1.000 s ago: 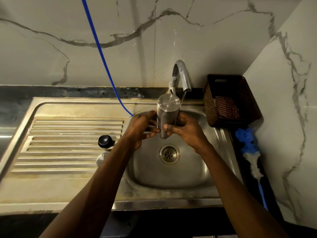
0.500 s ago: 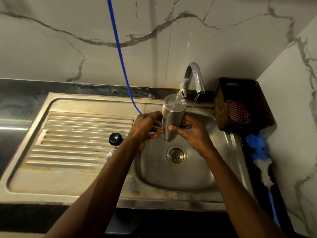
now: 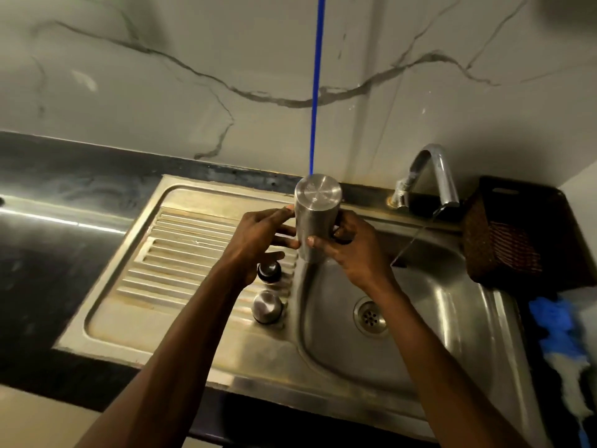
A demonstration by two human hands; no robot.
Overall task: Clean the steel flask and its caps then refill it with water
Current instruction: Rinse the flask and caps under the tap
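I hold the steel flask [image 3: 315, 215] upside down, its flat base toward me, over the left edge of the sink basin [image 3: 452, 318]. My left hand [image 3: 261, 240] touches its left side with fairly straight fingers. My right hand [image 3: 352, 250] grips its right side with fingers and thumb curled round it. A black cap [image 3: 268, 271] and a steel cap [image 3: 267, 307] stand on the ribbed drainboard [image 3: 181, 253] just below my left wrist. A thin stream of water runs from the tap [image 3: 433, 173], to the right of the flask.
A dark woven basket [image 3: 510, 234] sits right of the tap, and a blue and white duster [image 3: 562, 344] lies along the right edge. A blue hose [image 3: 315, 92] hangs down the marble wall behind the flask. Dark counter lies on the left.
The flask and both hands have moved left, out from under the tap's stream and toward the drainboard. The camera has swung left, and the steel cap now shows fully.
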